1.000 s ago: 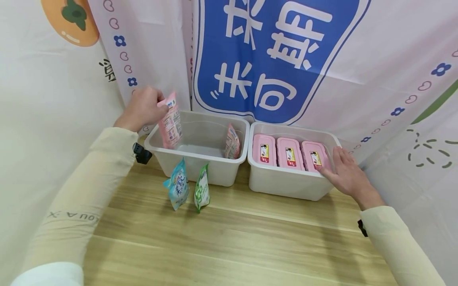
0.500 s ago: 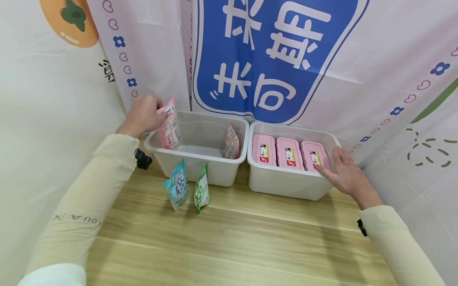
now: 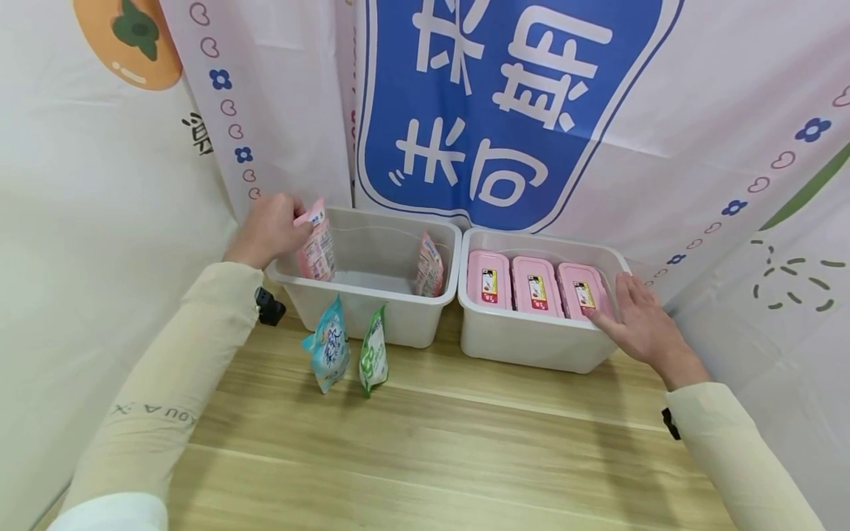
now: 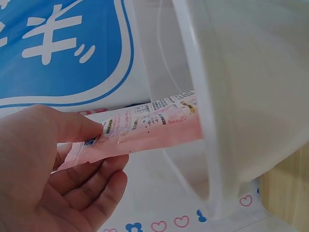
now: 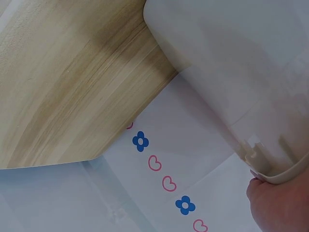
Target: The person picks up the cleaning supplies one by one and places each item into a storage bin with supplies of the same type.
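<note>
My left hand (image 3: pixel 268 228) pinches the top edge of a pink pouch (image 3: pixel 317 251) at the left end of the left bin (image 3: pixel 365 289). The left wrist view shows thumb and fingers of the hand (image 4: pixel 63 169) on one end of the pouch (image 4: pixel 154 126), its far end past the bin's rim (image 4: pixel 200 96). A second pink pouch (image 3: pixel 430 267) stands at that bin's right end. My right hand (image 3: pixel 640 324) rests with extended fingers on the right rim of the right bin (image 3: pixel 531 343), beside three pink-lidded boxes (image 3: pixel 536 284). In the right wrist view, only part of the hand (image 5: pixel 280 205) shows.
A blue pouch (image 3: pixel 330 350) and a green-and-white pouch (image 3: pixel 374 358) stand on the wooden table (image 3: pixel 425 442) in front of the left bin. The two bins sit side by side against a printed cloth (image 3: pixel 412 184) behind them.
My left hand has moved down, lowering the pink pouch farther into the left bin. The right hand keeps its place on the right bin's rim.
</note>
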Demonstrator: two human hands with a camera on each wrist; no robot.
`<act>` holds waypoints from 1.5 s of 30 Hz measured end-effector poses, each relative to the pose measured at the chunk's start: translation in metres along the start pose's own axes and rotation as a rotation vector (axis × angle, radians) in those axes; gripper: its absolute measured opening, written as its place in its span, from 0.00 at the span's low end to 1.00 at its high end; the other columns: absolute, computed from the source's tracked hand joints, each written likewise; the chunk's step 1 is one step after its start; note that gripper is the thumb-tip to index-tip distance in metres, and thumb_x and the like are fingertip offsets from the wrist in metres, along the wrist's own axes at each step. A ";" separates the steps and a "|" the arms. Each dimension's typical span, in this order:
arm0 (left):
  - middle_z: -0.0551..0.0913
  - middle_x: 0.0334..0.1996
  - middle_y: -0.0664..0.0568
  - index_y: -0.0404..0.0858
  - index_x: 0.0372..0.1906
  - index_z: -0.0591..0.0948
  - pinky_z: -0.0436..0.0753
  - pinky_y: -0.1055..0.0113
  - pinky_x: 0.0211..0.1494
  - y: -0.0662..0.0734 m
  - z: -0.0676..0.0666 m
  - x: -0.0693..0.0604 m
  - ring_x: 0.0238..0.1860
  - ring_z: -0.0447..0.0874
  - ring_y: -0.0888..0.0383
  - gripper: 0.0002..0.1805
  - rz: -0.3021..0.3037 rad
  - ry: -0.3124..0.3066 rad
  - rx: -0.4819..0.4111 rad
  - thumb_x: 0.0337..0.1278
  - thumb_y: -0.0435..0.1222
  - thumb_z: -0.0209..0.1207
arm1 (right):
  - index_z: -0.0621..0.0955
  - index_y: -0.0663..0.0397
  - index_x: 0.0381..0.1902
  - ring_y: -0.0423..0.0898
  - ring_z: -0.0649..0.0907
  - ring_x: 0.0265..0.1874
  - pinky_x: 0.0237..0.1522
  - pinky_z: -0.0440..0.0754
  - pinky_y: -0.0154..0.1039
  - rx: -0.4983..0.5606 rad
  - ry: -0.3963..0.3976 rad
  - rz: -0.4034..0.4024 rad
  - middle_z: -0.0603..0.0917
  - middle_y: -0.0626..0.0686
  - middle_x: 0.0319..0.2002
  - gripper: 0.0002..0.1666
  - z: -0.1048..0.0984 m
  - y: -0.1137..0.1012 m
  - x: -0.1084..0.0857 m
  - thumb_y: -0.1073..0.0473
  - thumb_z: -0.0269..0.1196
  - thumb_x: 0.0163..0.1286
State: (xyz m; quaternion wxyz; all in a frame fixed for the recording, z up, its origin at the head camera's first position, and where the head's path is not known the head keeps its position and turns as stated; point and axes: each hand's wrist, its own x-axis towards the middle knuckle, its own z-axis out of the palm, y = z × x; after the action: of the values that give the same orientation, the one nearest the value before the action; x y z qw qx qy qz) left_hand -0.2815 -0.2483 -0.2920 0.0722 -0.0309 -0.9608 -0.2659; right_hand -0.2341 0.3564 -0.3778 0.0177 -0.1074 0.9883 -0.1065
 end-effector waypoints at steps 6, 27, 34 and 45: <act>0.86 0.46 0.32 0.27 0.48 0.82 0.80 0.63 0.31 -0.005 0.009 0.002 0.38 0.82 0.44 0.13 -0.023 -0.020 -0.016 0.73 0.35 0.56 | 0.35 0.68 0.84 0.72 0.41 0.84 0.82 0.42 0.73 0.002 0.003 0.004 0.37 0.74 0.84 0.60 0.001 0.000 0.001 0.30 0.46 0.81; 0.87 0.46 0.34 0.29 0.48 0.85 0.83 0.65 0.32 -0.008 0.036 0.001 0.40 0.84 0.44 0.12 -0.026 -0.049 -0.025 0.73 0.35 0.58 | 0.34 0.68 0.84 0.73 0.42 0.84 0.82 0.43 0.72 0.007 0.007 0.005 0.37 0.74 0.84 0.60 0.002 0.001 0.001 0.31 0.46 0.81; 0.87 0.44 0.35 0.31 0.48 0.85 0.83 0.65 0.29 -0.013 0.045 0.000 0.38 0.84 0.45 0.12 -0.031 -0.049 -0.030 0.73 0.35 0.58 | 0.36 0.68 0.84 0.73 0.42 0.84 0.82 0.44 0.72 0.011 0.022 -0.001 0.39 0.74 0.84 0.60 0.002 0.001 0.000 0.31 0.47 0.81; 0.87 0.40 0.36 0.31 0.43 0.86 0.81 0.64 0.30 -0.020 0.052 0.001 0.36 0.83 0.46 0.11 -0.021 -0.033 -0.011 0.71 0.35 0.57 | 0.35 0.71 0.83 0.73 0.41 0.84 0.83 0.44 0.71 -0.010 -0.005 0.005 0.36 0.75 0.83 0.60 0.001 0.001 0.000 0.30 0.45 0.81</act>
State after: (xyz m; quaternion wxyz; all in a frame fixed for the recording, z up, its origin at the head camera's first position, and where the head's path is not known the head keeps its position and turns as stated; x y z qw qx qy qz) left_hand -0.2907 -0.2384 -0.3461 0.0534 -0.0255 -0.9607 -0.2713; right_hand -0.2344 0.3575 -0.3787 0.0197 -0.1054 0.9891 -0.1013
